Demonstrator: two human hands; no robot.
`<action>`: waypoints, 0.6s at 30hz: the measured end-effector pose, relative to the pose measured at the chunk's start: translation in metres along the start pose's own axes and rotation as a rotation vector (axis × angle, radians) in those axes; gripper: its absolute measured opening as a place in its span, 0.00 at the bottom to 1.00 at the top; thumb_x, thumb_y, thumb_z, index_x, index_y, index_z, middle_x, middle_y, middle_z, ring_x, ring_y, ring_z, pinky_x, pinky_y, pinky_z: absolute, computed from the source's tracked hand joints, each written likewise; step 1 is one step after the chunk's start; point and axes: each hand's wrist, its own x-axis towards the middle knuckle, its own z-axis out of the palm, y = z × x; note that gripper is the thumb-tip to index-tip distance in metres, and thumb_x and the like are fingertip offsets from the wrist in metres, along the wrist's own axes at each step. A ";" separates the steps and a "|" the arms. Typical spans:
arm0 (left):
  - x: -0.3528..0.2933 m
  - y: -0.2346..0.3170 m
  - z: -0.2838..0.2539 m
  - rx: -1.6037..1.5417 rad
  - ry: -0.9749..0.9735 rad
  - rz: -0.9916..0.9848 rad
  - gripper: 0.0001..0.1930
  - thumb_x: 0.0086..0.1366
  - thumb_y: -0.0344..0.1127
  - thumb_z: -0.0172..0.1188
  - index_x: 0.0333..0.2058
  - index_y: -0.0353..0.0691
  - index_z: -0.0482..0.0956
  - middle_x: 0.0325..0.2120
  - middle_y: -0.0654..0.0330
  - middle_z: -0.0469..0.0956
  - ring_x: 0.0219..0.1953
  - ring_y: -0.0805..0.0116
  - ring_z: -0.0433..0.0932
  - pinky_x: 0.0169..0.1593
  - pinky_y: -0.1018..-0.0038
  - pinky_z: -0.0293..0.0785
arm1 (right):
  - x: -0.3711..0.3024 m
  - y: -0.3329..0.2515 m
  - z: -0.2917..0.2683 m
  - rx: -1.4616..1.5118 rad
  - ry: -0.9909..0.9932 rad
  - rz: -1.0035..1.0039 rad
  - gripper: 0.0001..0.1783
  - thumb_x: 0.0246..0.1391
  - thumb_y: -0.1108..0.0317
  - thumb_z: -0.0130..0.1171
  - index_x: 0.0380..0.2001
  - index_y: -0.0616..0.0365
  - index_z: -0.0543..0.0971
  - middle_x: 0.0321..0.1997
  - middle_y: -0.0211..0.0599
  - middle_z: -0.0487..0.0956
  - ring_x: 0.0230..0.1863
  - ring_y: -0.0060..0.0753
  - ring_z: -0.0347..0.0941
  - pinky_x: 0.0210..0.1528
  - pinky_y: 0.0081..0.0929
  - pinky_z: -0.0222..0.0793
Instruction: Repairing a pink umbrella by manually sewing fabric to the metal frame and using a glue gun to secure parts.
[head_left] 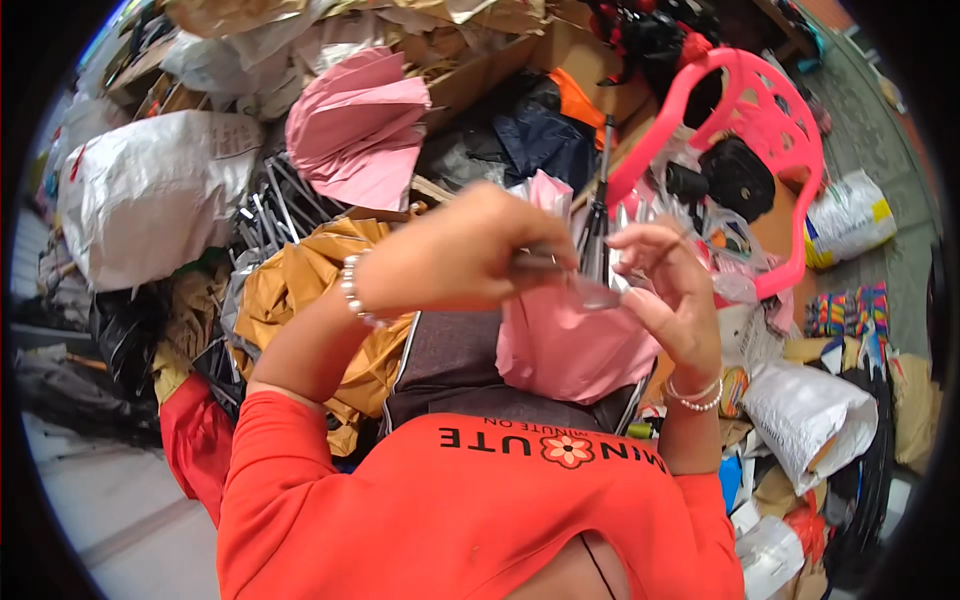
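Note:
My left hand [480, 250], blurred by motion, is closed around a small hand tool [540, 262] with a dark handle and a greyish metal end; its exact kind is smeared. Facing it, my right hand [672, 285] has its fingers curled and its thumb close to the tool's end. What it pinches is too small to make out. Below both hands, a pink umbrella canopy [575, 345] lies bunched over dark cloth [450, 360] on my lap. A dark umbrella shaft [603, 165] rises behind the hands, with pale ribs partly hidden by my fingers.
A folded pink canopy [355, 130] lies beyond my left arm, near loose metal ribs [280, 205] and mustard-brown fabric [310, 300]. A white sack [160, 190] sits farther left. At right stand a pink plastic chair [800, 130] with a black pouch [738, 178] on it, and white bags [812, 420].

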 end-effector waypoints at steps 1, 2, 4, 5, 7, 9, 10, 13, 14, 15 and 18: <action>0.005 0.008 -0.004 -0.015 -0.019 0.013 0.09 0.60 0.26 0.69 0.39 0.35 0.84 0.30 0.57 0.84 0.28 0.67 0.81 0.32 0.73 0.74 | 0.000 -0.002 -0.002 -0.008 0.024 0.012 0.17 0.52 0.70 0.63 0.47 0.59 0.78 0.38 0.29 0.67 0.39 0.23 0.64 0.46 0.21 0.60; 0.011 0.014 -0.004 -0.037 0.082 -0.013 0.09 0.59 0.26 0.70 0.39 0.35 0.84 0.30 0.59 0.84 0.28 0.70 0.81 0.32 0.74 0.73 | 0.003 -0.002 -0.004 -0.088 -0.015 -0.002 0.16 0.53 0.70 0.64 0.46 0.60 0.78 0.37 0.29 0.68 0.38 0.23 0.64 0.43 0.21 0.60; 0.023 0.019 0.003 -0.085 0.282 -0.068 0.09 0.59 0.26 0.72 0.38 0.35 0.84 0.31 0.63 0.84 0.28 0.76 0.80 0.31 0.77 0.72 | 0.008 0.001 -0.009 -0.253 -0.096 -0.024 0.14 0.54 0.69 0.65 0.44 0.60 0.78 0.36 0.28 0.69 0.34 0.21 0.64 0.38 0.21 0.60; 0.029 0.014 0.010 -0.103 0.264 -0.054 0.09 0.59 0.26 0.72 0.38 0.35 0.84 0.31 0.63 0.84 0.28 0.76 0.80 0.31 0.77 0.72 | 0.007 0.004 -0.013 -0.264 -0.074 -0.009 0.14 0.54 0.69 0.65 0.44 0.60 0.78 0.36 0.28 0.69 0.34 0.21 0.64 0.38 0.21 0.60; 0.038 0.003 0.022 -0.335 0.353 -0.142 0.09 0.58 0.27 0.73 0.37 0.34 0.85 0.31 0.66 0.83 0.29 0.79 0.79 0.31 0.79 0.72 | 0.009 0.011 -0.019 -0.254 -0.092 0.022 0.10 0.57 0.69 0.63 0.40 0.61 0.79 0.34 0.28 0.67 0.34 0.23 0.63 0.36 0.22 0.59; 0.043 -0.003 0.026 -0.452 0.382 -0.184 0.09 0.58 0.27 0.74 0.36 0.34 0.85 0.31 0.68 0.83 0.29 0.80 0.78 0.30 0.80 0.72 | 0.004 0.016 -0.027 -0.250 -0.089 0.038 0.08 0.58 0.69 0.62 0.38 0.62 0.79 0.33 0.28 0.67 0.33 0.24 0.62 0.36 0.23 0.58; 0.045 -0.006 0.025 -0.572 0.339 -0.256 0.09 0.58 0.27 0.74 0.37 0.34 0.85 0.32 0.67 0.83 0.30 0.80 0.78 0.31 0.80 0.72 | 0.001 0.018 -0.032 -0.224 -0.061 0.040 0.08 0.59 0.69 0.62 0.38 0.63 0.79 0.32 0.29 0.67 0.33 0.24 0.63 0.36 0.23 0.59; 0.036 -0.027 0.012 -0.798 0.247 -0.407 0.10 0.58 0.27 0.73 0.38 0.32 0.84 0.33 0.65 0.83 0.31 0.81 0.78 0.32 0.80 0.73 | -0.004 0.022 -0.042 -0.167 -0.008 0.036 0.08 0.60 0.70 0.61 0.37 0.64 0.79 0.31 0.31 0.69 0.32 0.23 0.65 0.35 0.23 0.61; 0.025 -0.048 0.002 -0.462 -0.092 -0.454 0.13 0.58 0.25 0.73 0.41 0.32 0.83 0.34 0.65 0.82 0.30 0.82 0.77 0.31 0.81 0.72 | -0.003 0.020 -0.044 -0.141 -0.011 -0.003 0.08 0.61 0.69 0.60 0.35 0.65 0.79 0.31 0.31 0.69 0.32 0.24 0.66 0.36 0.24 0.61; 0.014 -0.070 -0.003 -0.119 -0.423 -0.482 0.16 0.57 0.24 0.73 0.44 0.32 0.82 0.36 0.65 0.82 0.29 0.84 0.75 0.30 0.82 0.71 | -0.003 0.019 -0.046 -0.119 -0.013 -0.041 0.09 0.61 0.69 0.59 0.34 0.65 0.78 0.31 0.32 0.70 0.32 0.25 0.66 0.36 0.24 0.62; -0.019 -0.132 0.010 0.387 0.180 -0.413 0.20 0.56 0.21 0.71 0.48 0.32 0.81 0.36 0.70 0.79 0.23 0.87 0.67 0.27 0.84 0.63 | -0.001 0.021 -0.047 -0.081 -0.016 -0.060 0.10 0.62 0.68 0.58 0.32 0.66 0.78 0.30 0.33 0.71 0.32 0.26 0.67 0.37 0.25 0.63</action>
